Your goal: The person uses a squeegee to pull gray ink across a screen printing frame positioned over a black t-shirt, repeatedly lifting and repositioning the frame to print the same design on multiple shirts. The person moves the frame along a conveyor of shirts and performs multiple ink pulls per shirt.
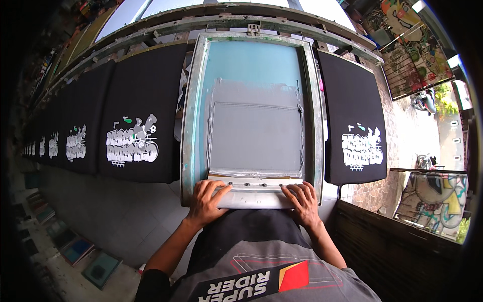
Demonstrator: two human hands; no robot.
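Note:
A silkscreen frame lies lengthwise in front of me, its metal rim smeared with ink. The mesh is teal at the far end, and grey ink coats its middle and near part. Across the near end rests a wide squeegee with a pale bar and several dark bolts. My left hand grips its left end, thumb on top. The right end is held by my right hand, fingers bent over the bar. Any shirt under the frame is hidden.
Black shirts with white and grey prints lie on boards beside the frame, one left, one right; more continue leftward. A metal rail crosses behind. Spare screens sit low at left. A dark wooden panel stands near right.

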